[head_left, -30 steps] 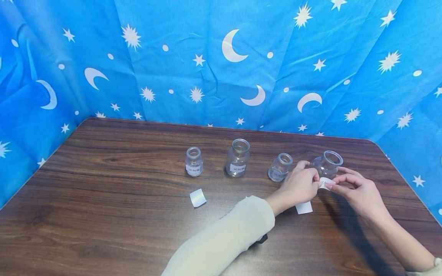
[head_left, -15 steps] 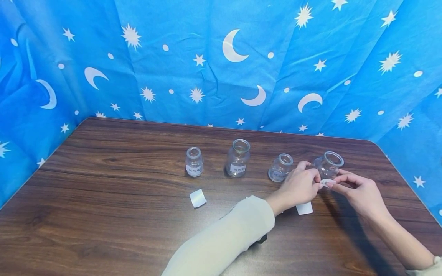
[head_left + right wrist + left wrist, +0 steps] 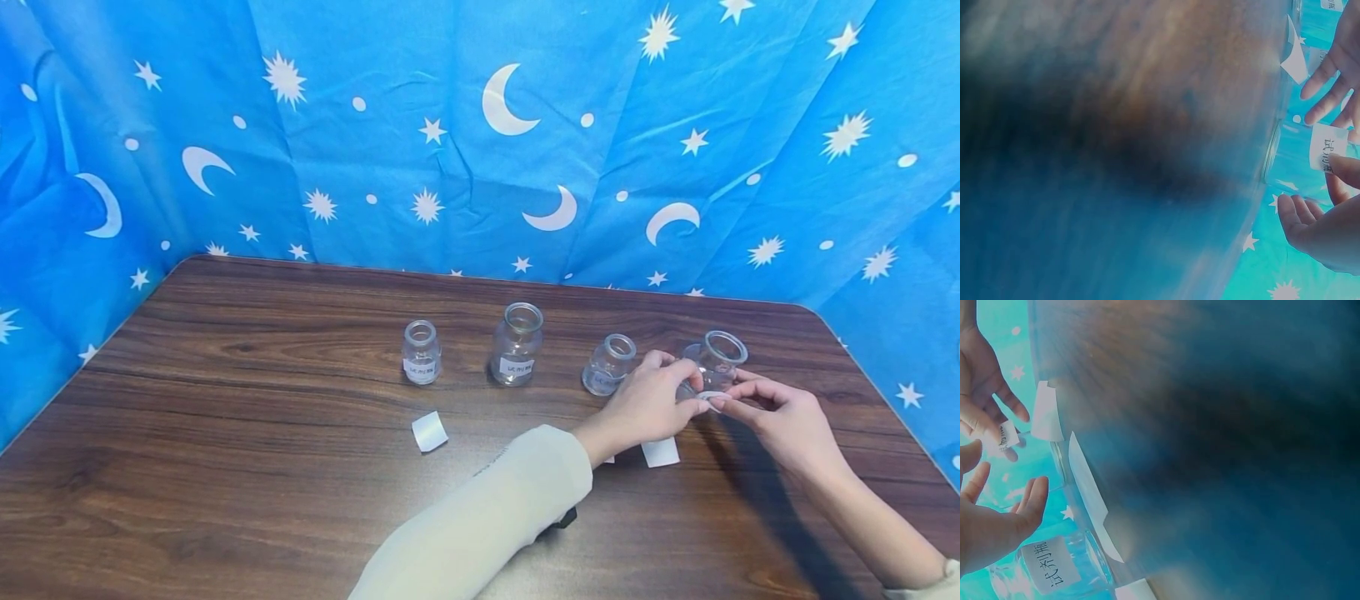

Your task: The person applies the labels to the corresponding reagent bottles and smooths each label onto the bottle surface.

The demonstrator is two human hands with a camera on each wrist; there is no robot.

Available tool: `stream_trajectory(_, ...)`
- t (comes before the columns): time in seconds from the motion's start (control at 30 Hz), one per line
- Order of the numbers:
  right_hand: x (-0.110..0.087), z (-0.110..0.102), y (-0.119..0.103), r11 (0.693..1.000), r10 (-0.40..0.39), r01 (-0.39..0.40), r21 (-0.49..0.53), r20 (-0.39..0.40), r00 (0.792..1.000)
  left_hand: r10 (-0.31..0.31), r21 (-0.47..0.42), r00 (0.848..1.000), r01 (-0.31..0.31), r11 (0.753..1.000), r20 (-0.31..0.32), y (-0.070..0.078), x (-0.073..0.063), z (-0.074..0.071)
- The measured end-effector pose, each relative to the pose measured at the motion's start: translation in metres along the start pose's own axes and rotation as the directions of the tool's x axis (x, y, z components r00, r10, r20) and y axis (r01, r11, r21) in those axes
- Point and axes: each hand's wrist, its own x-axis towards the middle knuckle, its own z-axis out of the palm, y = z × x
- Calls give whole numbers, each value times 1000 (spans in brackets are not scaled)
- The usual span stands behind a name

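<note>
In the head view, a clear glass jar (image 3: 708, 362) stands rightmost in a row, behind my hands. My right hand (image 3: 783, 425) pinches a small white paper label (image 3: 708, 398) between thumb and index finger at the jar's front. The right wrist view shows dark writing on this label (image 3: 1327, 147), with the right thumb (image 3: 1344, 169) over its edge. My left hand (image 3: 652, 400) is at the label's other end. Its thumb is close to the label and its index finger is spread apart toward the jar; whether the thumb touches the paper is unclear.
Three labelled glass jars stand to the left: a small one (image 3: 422, 354), a taller one (image 3: 517, 346) and another small one (image 3: 609, 367). White paper pieces (image 3: 430, 432) (image 3: 661, 452) lie in front on the wooden table (image 3: 225, 450). A blue curtain (image 3: 420, 150) hangs behind.
The label has gone from facing upward to nearly edge-on, closer to the jar. My left index finger has lifted away from the thumb, toward the jar. My right hand has barely moved.
</note>
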Motion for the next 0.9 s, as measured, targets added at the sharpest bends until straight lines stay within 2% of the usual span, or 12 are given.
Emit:
stream_trajectory(0.2,0,0,0,1000,2,-2,-18,-1,1000,7,-15,1000,-6,1000,12,-1,-1,-1)
stream_trajectory(0.43,0,-1,0,999,6,-6,-32,11,1000,2,-38,1000,-2,999,-9,-3,-1,-1)
stream_trajectory(0.6,0,-2,0,1000,9,-8,-24,19,1000,-8,-95,1000,7,995,-16,-4,-1,-1)
stream_trajectory(0.77,0,-3,2,1000,-6,6,-21,16,1000,-20,-165,1000,20,986,5,-5,-2,-2)
stream_trajectory(0.9,0,-3,2,1000,-9,9,-28,15,1000,-37,-186,999,39,982,16,-7,-2,-2)
